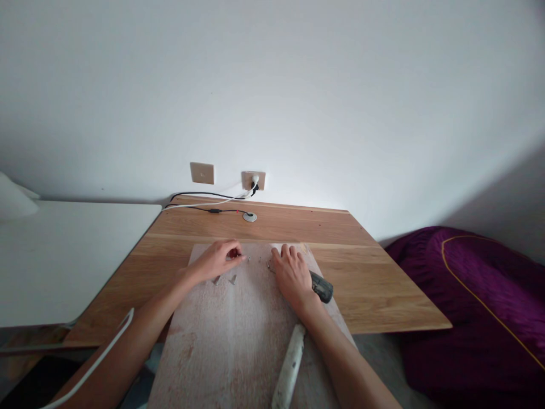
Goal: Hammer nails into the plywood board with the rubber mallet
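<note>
My left hand (224, 257) is over the far left of a pale wooden board (238, 346), with its thumb and forefinger brought together. Whatever lies between those fingertips is too small to make out. Close by, a small metal piece (249, 258), like a nail or screw, shows on the board. Two more metal pieces (233, 279) are nearer me, below that hand. My right hand (292, 267) rests on the board's far right, fingers apart and bent down, thumb hidden, beside other tiny metal bits (268, 264). Under my right wrist lies a mallet, its black head (322, 287) and whitish handle (290, 363) showing either side.
The board lies on a wooden table (383, 289) that meets the wall. Black and white cables run from a wall socket (254, 180) past a round cable grommet (250, 217). A white table (80, 255) stands left; purple cloth (443, 295) is right.
</note>
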### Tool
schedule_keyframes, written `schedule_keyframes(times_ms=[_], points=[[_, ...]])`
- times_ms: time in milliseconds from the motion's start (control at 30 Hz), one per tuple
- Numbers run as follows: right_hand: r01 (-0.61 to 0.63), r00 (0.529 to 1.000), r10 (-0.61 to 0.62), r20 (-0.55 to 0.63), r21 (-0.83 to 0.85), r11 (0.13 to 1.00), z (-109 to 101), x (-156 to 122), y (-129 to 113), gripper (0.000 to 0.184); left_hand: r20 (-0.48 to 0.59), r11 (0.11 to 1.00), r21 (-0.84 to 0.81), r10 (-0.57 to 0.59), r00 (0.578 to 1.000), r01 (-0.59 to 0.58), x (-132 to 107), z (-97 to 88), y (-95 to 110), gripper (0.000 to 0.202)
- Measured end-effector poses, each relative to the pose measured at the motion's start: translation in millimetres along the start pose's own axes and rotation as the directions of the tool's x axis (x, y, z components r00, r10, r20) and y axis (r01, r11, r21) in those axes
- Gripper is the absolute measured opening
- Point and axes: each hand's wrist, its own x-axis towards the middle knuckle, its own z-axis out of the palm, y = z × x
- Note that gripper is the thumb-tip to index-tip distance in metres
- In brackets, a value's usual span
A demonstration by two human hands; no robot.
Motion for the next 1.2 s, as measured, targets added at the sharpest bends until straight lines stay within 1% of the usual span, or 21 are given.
schedule_keyframes(times_ms=[100,267,333,433,467,533,633,733,800,900,1033,1100,1200], points=[[-0.002,1.000,0.002,-0.017,0.008,1.000,1.1,0.1,0.2,0.028,0.018,1.000,-0.016,-0.003,1.000,0.003,-0.3,0.7,0.9,0.024],[0.014,0.999,-0.012,-0.041,0.044,0.999,-0.6,0.0,1.8,0.026,0.102,0.999,-0.033,0.009,0.995,-0.005,-1.2,1.1,5.7,0.024],[0.017,0.998,-0.014,-0.054,0.062,0.998,-3.4,-0.7,3.1,0.025,0.090,1.000,-0.022,0.024,0.996,-0.022,-1.2,0.4,7.3,0.021],[0.035,0.997,-0.028,-0.074,0.094,0.995,-9.4,-2.6,4.7,0.023,0.043,0.999,0.007,0.043,0.998,-0.043,-0.8,-0.5,8.4,0.017],[0.064,0.995,-0.056,-0.078,0.108,0.992,-11.7,-3.6,4.8,0.024,0.038,0.999,0.018,0.050,0.998,-0.051,-0.7,-0.3,8.4,0.017],[0.169,0.984,-0.159,-0.079,0.137,0.976,-16.3,-6.4,3.8,0.026,0.054,0.997,0.039,0.065,0.996,-0.067,-0.5,1.0,7.6,0.017],[0.353,0.936,-0.346,-0.073,0.166,0.921,-23.0,-12.9,-0.5,0.026,0.095,0.993,0.064,0.095,0.991,-0.101,-0.3,4.9,4.4,0.019],[0.438,0.898,-0.435,-0.060,0.190,0.879,-29.0,-21.8,-5.8,0.023,0.101,0.988,0.081,0.122,0.987,-0.130,0.5,8.4,-0.4,0.021],[0.446,0.893,-0.449,-0.040,0.214,0.869,-32.2,-27.8,-8.4,0.022,0.108,0.985,0.098,0.134,0.985,-0.145,1.6,9.2,-2.5,0.022],[0.448,0.888,-0.459,-0.012,0.247,0.859,-35.7,-34.9,-9.2,0.021,0.152,0.977,0.133,0.143,0.978,-0.164,4.4,8.5,-1.9,0.024],[0.449,0.884,-0.467,0.002,0.274,0.850,-38.1,-35.5,-5.2,0.022,0.197,0.954,0.217,0.163,0.967,-0.205,10.3,7.2,3.6,0.027],[0.393,0.912,-0.410,0.014,0.257,0.883,-38.6,-30.2,-2.4,0.019,0.214,0.932,0.269,0.187,0.959,-0.242,13.1,7.1,6.1,0.023],[0.259,0.963,-0.269,0.020,0.209,0.943,-38.7,-15.0,0.2,0.016,0.231,0.898,0.334,0.215,0.949,-0.285,16.1,7.1,7.9,0.021]])
